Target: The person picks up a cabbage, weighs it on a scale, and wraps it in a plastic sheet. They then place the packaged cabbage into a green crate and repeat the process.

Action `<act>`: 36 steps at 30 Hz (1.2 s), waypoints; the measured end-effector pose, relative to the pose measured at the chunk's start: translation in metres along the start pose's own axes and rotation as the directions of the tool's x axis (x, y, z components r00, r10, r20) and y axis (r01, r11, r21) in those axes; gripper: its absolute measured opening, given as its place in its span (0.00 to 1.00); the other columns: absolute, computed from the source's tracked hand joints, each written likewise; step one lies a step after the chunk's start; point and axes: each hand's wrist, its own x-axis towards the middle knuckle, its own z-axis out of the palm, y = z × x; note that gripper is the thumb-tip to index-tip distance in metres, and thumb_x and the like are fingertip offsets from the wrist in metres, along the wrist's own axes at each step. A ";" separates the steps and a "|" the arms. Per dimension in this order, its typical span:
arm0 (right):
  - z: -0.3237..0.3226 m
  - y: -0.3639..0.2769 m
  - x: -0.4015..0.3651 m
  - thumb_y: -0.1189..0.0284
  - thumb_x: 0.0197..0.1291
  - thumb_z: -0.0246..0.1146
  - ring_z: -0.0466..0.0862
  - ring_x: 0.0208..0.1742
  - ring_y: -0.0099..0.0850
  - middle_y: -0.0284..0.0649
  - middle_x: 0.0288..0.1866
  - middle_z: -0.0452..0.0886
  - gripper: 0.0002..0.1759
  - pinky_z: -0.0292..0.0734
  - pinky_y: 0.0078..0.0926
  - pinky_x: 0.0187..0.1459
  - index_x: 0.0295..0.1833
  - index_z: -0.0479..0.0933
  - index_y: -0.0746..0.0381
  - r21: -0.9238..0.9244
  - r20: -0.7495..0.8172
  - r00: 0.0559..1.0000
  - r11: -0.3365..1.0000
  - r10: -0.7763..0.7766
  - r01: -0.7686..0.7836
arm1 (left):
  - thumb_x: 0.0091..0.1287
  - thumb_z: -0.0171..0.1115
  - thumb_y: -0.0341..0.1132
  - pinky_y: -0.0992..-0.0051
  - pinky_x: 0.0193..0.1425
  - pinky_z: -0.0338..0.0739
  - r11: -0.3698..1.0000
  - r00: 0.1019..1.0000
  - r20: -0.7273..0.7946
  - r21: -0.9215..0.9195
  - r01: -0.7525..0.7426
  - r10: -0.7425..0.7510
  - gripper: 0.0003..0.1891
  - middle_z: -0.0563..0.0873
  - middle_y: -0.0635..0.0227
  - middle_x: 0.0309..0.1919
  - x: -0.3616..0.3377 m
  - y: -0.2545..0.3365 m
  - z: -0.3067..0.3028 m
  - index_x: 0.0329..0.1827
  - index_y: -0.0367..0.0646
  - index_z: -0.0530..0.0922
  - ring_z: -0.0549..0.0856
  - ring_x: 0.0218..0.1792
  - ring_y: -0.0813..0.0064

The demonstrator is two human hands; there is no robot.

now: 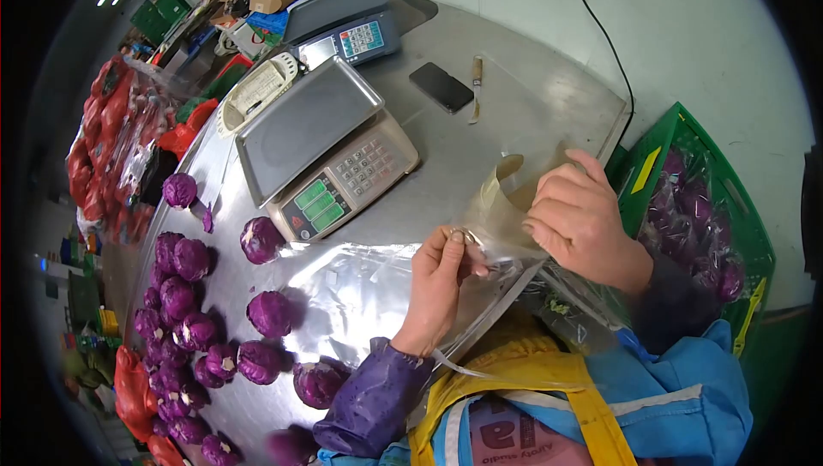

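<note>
My left hand (441,282) is closed, thumb against fingers, on the edge of a clear plastic bag near the table's front edge. Just right of it, my right hand (579,217) has curled fingers beside a roll of translucent tape (506,187); whether they grip anything is hard to make out. Clear plastic sheeting (351,290) lies flat on the metal table, left of my left hand. Several purple cabbages (270,313) sit loose farther left, one (317,383) close to my left sleeve.
A scale (343,166) with a metal tray stands behind the sheeting, a second scale (351,37) beyond it. A phone (441,87) and a knife (477,84) lie at the back. To the right, a green crate (733,200) holds bagged cabbages. Red bags (111,140) are piled far left.
</note>
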 end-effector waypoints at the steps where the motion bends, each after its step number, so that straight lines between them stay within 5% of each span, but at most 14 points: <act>1: -0.003 0.008 -0.001 0.74 0.43 0.65 0.74 0.40 0.37 0.36 0.33 0.74 0.07 0.66 0.38 0.49 0.30 0.76 0.59 0.018 0.040 0.999 1.000 -0.003 0.002 | 0.71 0.47 0.38 0.79 0.34 0.73 0.999 1.000 -0.027 -0.040 -0.007 0.006 0.11 0.78 0.67 0.25 0.009 -0.002 -0.002 0.35 0.40 0.71 0.78 0.28 0.76; 3: -0.032 0.024 0.000 0.77 0.43 0.64 0.75 0.37 0.35 0.40 0.33 0.74 0.07 0.69 0.35 0.46 0.31 0.75 0.62 -0.098 -0.280 0.959 0.993 0.031 -0.061 | 0.70 0.47 0.35 0.79 0.35 0.74 0.994 0.994 -0.112 -0.102 -0.028 0.016 0.09 0.77 0.68 0.26 0.034 0.003 -0.007 0.33 0.41 0.70 0.78 0.28 0.77; 4: -0.054 0.034 -0.007 0.75 0.57 0.57 0.74 0.42 0.27 0.36 0.39 0.76 0.04 0.68 0.26 0.45 0.35 0.74 0.65 0.256 -0.363 0.841 0.911 0.402 -0.324 | 0.70 0.47 0.35 0.80 0.35 0.73 0.996 0.990 -0.127 -0.055 -0.071 0.064 0.09 0.76 0.69 0.26 0.047 0.013 -0.005 0.33 0.41 0.70 0.77 0.27 0.78; 5: -0.074 0.041 -0.008 0.71 0.62 0.56 0.74 0.41 0.25 0.34 0.42 0.78 0.10 0.69 0.24 0.44 0.42 0.76 0.67 0.477 -0.525 0.742 0.866 0.416 -0.149 | 0.70 0.47 0.35 0.81 0.34 0.72 0.993 0.984 -0.138 -0.009 -0.116 0.114 0.10 0.76 0.70 0.26 0.058 0.021 0.000 0.32 0.41 0.70 0.76 0.26 0.80; 6: -0.100 0.041 -0.001 0.71 0.63 0.56 0.77 0.41 0.26 0.38 0.42 0.79 0.13 0.71 0.21 0.47 0.48 0.76 0.69 0.193 -0.745 0.540 0.902 0.391 -0.387 | 0.70 0.47 0.35 0.81 0.34 0.72 0.993 0.984 -0.134 -0.013 -0.117 0.114 0.10 0.76 0.70 0.26 0.062 0.031 0.012 0.32 0.41 0.70 0.76 0.26 0.80; 8: -0.129 0.042 0.013 0.72 0.63 0.54 0.78 0.42 0.25 0.37 0.41 0.80 0.13 0.71 0.20 0.49 0.47 0.76 0.69 0.169 -0.923 0.267 0.915 0.277 -0.365 | 0.71 0.46 0.36 0.85 0.30 0.68 0.974 0.979 -0.016 0.101 -0.201 0.204 0.10 0.74 0.73 0.23 0.059 0.052 0.035 0.32 0.43 0.69 0.74 0.25 0.84; 9: -0.129 0.044 0.012 0.72 0.63 0.54 0.78 0.42 0.25 0.37 0.41 0.80 0.13 0.71 0.20 0.49 0.47 0.76 0.69 0.167 -0.924 0.266 0.915 0.275 -0.367 | 0.71 0.46 0.36 0.85 0.30 0.68 0.975 0.979 -0.013 0.100 -0.201 0.203 0.10 0.74 0.73 0.23 0.055 0.052 0.037 0.32 0.43 0.69 0.74 0.25 0.84; 11: -0.119 0.050 0.006 0.74 0.63 0.54 0.78 0.44 0.26 0.38 0.42 0.80 0.11 0.71 0.22 0.50 0.46 0.76 0.68 0.057 -0.887 0.398 0.911 0.234 -0.409 | 0.71 0.45 0.34 0.83 0.30 0.64 0.872 0.953 0.133 0.383 -0.303 0.272 0.11 0.74 0.73 0.22 0.036 0.049 0.034 0.30 0.39 0.70 0.69 0.24 0.84; 14: -0.059 0.063 0.002 0.76 0.55 0.58 0.77 0.48 0.35 0.41 0.47 0.79 0.13 0.72 0.27 0.49 0.47 0.75 0.63 -0.226 -0.582 0.808 0.937 0.090 -0.267 | 0.69 0.47 0.31 0.81 0.31 0.65 0.807 0.981 -0.012 0.571 -0.152 0.193 0.09 0.76 0.72 0.24 -0.001 0.012 -0.006 0.33 0.36 0.72 0.69 0.26 0.85; 17: 0.027 0.051 -0.005 0.73 0.48 0.64 0.70 0.57 0.43 0.45 0.55 0.72 0.28 0.64 0.38 0.58 0.59 0.68 0.59 0.033 -0.212 0.952 0.975 0.220 -0.218 | 0.69 0.48 0.31 0.81 0.34 0.68 0.895 0.985 -0.125 0.444 -0.049 0.117 0.10 0.78 0.69 0.25 -0.033 -0.016 -0.044 0.32 0.35 0.73 0.73 0.29 0.83; 23: 0.174 0.018 -0.025 0.67 0.49 0.65 0.63 0.64 0.42 0.46 0.64 0.60 0.37 0.61 0.37 0.59 0.64 0.60 0.63 0.063 0.241 0.966 0.991 0.098 -0.116 | 0.69 0.48 0.31 0.76 0.39 0.76 0.929 0.978 -0.208 0.359 0.088 -0.012 0.10 0.81 0.63 0.28 -0.080 -0.029 -0.060 0.36 0.33 0.74 0.81 0.31 0.76; 28: 0.152 -0.012 -0.013 0.67 0.47 0.65 0.71 0.51 0.34 0.37 0.46 0.74 0.19 0.62 0.35 0.53 0.45 0.74 0.61 0.258 0.023 0.998 0.964 0.059 -0.063 | 0.69 0.50 0.31 0.73 0.40 0.80 0.960 0.937 -0.333 0.214 0.182 -0.103 0.12 0.82 0.57 0.31 -0.087 -0.029 -0.059 0.39 0.29 0.76 0.84 0.33 0.71; 31: 0.125 -0.046 -0.028 0.67 0.45 0.67 0.72 0.44 0.35 0.36 0.38 0.75 0.17 0.63 0.35 0.54 0.41 0.76 0.61 0.463 0.223 0.974 0.883 -0.034 -0.076 | 0.69 0.50 0.32 0.70 0.41 0.82 0.969 0.937 -0.330 0.173 0.176 -0.111 0.13 0.83 0.56 0.33 -0.088 -0.028 -0.057 0.42 0.28 0.76 0.84 0.33 0.69; 36: 0.117 -0.076 -0.035 0.68 0.44 0.65 0.71 0.38 0.31 0.34 0.30 0.68 0.10 0.63 0.37 0.52 0.30 0.73 0.59 0.372 0.086 0.991 0.926 -0.103 0.064 | 0.68 0.49 0.30 0.78 0.40 0.80 0.967 0.938 -0.327 0.175 0.183 -0.118 0.13 0.83 0.60 0.32 -0.086 -0.021 -0.048 0.43 0.25 0.76 0.83 0.33 0.75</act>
